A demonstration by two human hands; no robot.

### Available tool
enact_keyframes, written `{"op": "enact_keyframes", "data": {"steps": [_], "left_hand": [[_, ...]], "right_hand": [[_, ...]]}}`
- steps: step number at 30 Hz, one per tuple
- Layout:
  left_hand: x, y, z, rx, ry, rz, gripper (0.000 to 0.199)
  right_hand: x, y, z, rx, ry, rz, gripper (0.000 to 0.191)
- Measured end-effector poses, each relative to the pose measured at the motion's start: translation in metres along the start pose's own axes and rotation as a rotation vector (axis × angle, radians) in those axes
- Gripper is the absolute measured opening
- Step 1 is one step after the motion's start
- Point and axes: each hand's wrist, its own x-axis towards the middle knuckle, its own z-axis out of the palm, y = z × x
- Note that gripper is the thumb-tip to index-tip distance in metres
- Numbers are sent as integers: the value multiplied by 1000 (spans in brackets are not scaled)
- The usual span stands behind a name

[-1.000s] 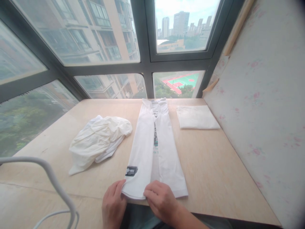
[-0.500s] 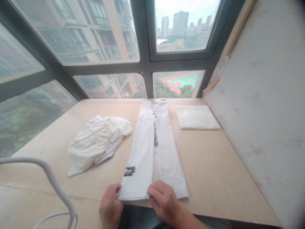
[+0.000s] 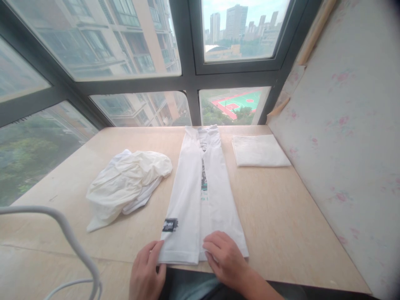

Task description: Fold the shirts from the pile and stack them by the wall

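Observation:
A white T-shirt (image 3: 186,200) lies lengthwise before me, both sides folded inward so that a strip of dark and green print shows down the middle. A dark printed patch is near its lower left edge. At the bottom left corner my left hand (image 3: 147,268) is closed on the hem, fingers above and thumb at the edge. My right hand (image 3: 225,259) rests over the lower right panel, fingers curled at that panel's inner edge by the hem. Its fingertips are partly hidden.
To the left lies a crumpled heap of white and cream cloth (image 3: 131,183). A folded white cloth (image 3: 261,151) is at the right, by the papered wall (image 3: 350,146). A thick white cable (image 3: 73,237) curves through the lower left. Windows line the far edge.
My right hand has shifted right from the left panel's inner hem corner to the right panel. The left panel now lies flatter at the hem. My left hand stays at its corner.

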Motion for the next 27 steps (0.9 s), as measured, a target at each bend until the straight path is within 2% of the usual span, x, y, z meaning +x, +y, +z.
{"op": "enact_keyframes", "data": {"steps": [2, 5, 9, 14, 18, 20, 23, 27], "left_hand": [[2, 11, -8, -14, -27, 86, 42], [10, 33, -15, -88, -131, 219, 57], [29, 62, -4, -62, -196, 344, 62], [43, 89, 17, 51, -214, 329, 65], [41, 109, 15, -10, -253, 368, 69], [43, 116, 12, -82, -272, 378, 63], [57, 117, 15, -209, -310, 307, 47], [94, 98, 35, -265, -285, 130, 39]], "right_hand": [[-4, 13, -9, -102, 50, 57, 28], [-10, 30, -18, -303, 13, 114, 43], [-17, 40, -18, -477, -70, 114, 54], [-28, 51, -23, -564, -81, 125, 57], [-42, 65, -46, -549, -109, 96, 57], [-49, 71, -58, -520, -128, 91, 56], [-54, 75, -72, -458, -142, 121, 50], [-42, 75, -75, -316, -64, 233, 39]]}}
